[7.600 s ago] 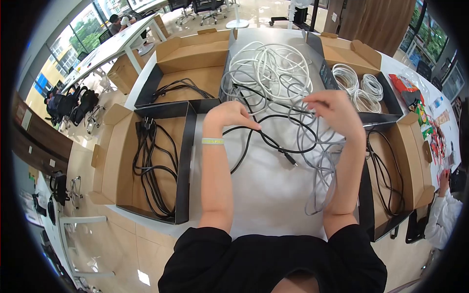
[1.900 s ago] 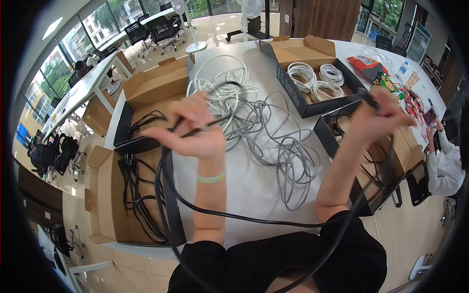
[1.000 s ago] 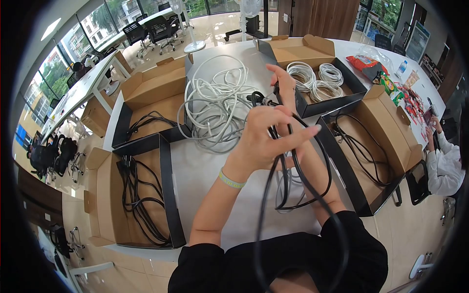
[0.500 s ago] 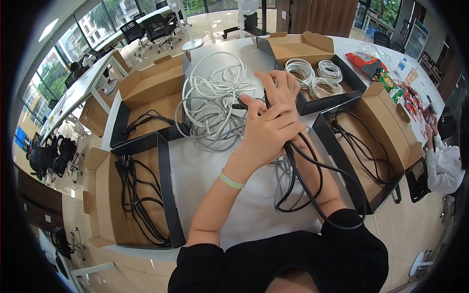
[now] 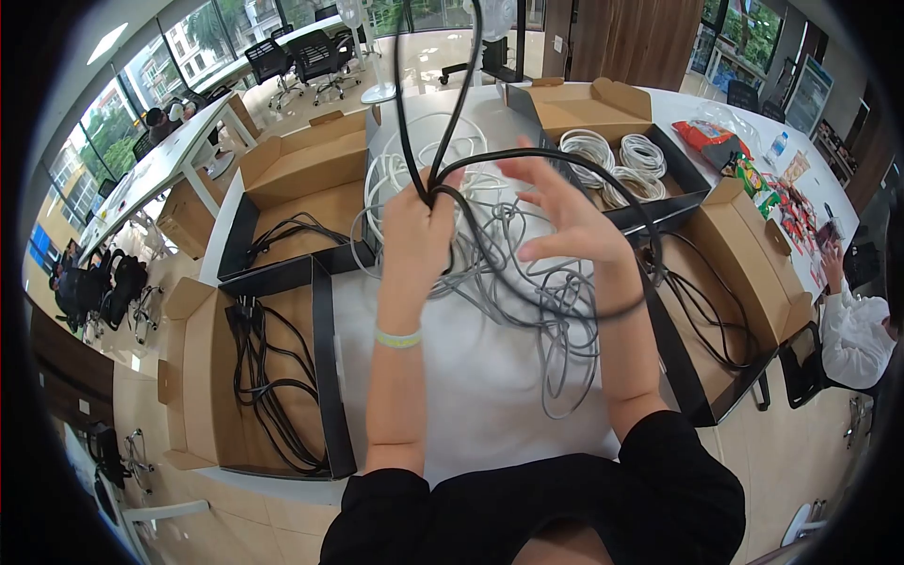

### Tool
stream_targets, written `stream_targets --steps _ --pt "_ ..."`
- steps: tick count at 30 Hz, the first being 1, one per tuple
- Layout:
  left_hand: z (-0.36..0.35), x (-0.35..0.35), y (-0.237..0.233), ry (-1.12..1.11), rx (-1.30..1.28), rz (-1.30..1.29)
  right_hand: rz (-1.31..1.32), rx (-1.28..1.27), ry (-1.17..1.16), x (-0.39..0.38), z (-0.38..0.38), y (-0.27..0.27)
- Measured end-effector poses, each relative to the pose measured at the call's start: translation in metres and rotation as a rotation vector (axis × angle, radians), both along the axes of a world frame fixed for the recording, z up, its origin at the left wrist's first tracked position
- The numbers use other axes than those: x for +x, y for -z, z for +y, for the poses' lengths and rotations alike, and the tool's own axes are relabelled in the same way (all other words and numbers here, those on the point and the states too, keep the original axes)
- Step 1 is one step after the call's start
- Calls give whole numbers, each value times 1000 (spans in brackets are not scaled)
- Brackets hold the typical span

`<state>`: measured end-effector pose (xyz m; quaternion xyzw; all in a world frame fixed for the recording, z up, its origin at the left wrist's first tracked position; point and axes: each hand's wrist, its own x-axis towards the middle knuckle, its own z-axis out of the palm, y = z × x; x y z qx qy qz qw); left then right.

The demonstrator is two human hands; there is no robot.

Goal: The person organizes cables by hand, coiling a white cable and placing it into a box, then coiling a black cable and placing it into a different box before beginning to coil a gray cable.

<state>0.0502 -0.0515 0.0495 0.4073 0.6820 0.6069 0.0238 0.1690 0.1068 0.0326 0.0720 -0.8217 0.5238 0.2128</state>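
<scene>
A black cable (image 5: 490, 156) is gripped in my left hand (image 5: 414, 231), its strands bunched at the thumb. Two strands rise above the fist, and a wide loop swings out to the right around my other hand. My right hand (image 5: 574, 221) has its fingers spread, inside that loop, with nothing in its grasp. Under both hands lies a tangle of grey cables (image 5: 556, 330) on the white table (image 5: 452, 395). Loose white cable (image 5: 386, 193) lies behind my left hand, partly covered by it.
Open boxes surround the pile: two on the left (image 5: 325, 377) and one at right (image 5: 687, 377) hold black cables; the back one (image 5: 692, 193) holds white coils (image 5: 589, 149). Snack packets (image 5: 753, 184) and a water bottle (image 5: 778, 144) stand back right. A person (image 5: 852, 330) sits at right.
My hands have moved apart, left hand leftward with the black cable, right hand now off it with fingers spread. The cable's strands have swung upward and its loop has widened.
</scene>
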Motion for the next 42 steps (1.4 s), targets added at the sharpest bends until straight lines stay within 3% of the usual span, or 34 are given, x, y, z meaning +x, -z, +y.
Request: stream_targets --steps 1,3,4,6,10,11,12,14,16,19,22,24,25,28,29,32,34,36,39,40,42 --pt "-3 -3 1 -11 -54 49 0 5 -1 -1 0 0" --pt "-1 -2 6 -22 -112 98 236 -25 36 -3 -8 2" --pt "3 5 9 -41 -142 247 239 -29 40 -8 -16 4" --pt "11 20 12 -49 -175 401 525 -280 48 -21 -36 5" --pt "25 51 20 -29 -236 562 686 -564 212 -4 -38 -11" --pt "27 55 23 -13 -233 601 757 -777 123 2 -30 -17" --pt "29 57 23 0 -227 605 745 -832 242 11 -31 -26" --pt "31 63 24 56 -291 614 695 -1080 208 34 -10 -30" --pt "34 64 30 65 -247 689 688 -1357 -39 55 12 -34" --pt "35 68 34 91 -329 731 811 -1121 18 66 23 -33" --pt "34 69 30 84 -409 670 807 -922 -190 62 8 -40" --pt "30 65 29 45 -439 630 852 -660 -54 54 4 -37" --pt "29 63 32 29 -427 654 857 -667 -58 49 -1 -35" --pt "32 66 43 -38 -462 692 927 -428 577 36 -17 -31" --pt "33 69 46 -38 -470 686 851 -482 718 36 -22 -39" --pt "37 73 46 -10 -453 696 799 -450 783 38 -22 -45" --pt "36 72 37 -71 -463 706 832 -540 590 49 -11 -49" --pt "33 61 30 -78 -404 712 817 -905 235 64 -1 -47" --pt "22 49 9 45 -525 559 719 -1098 -70 74 8 -45" --pt "20 41 7 190 -616 455 695 -1118 -180 77 9 -45" --pt "17 23 9 358 -705 353 721 -1171 -114 81 8 -49"
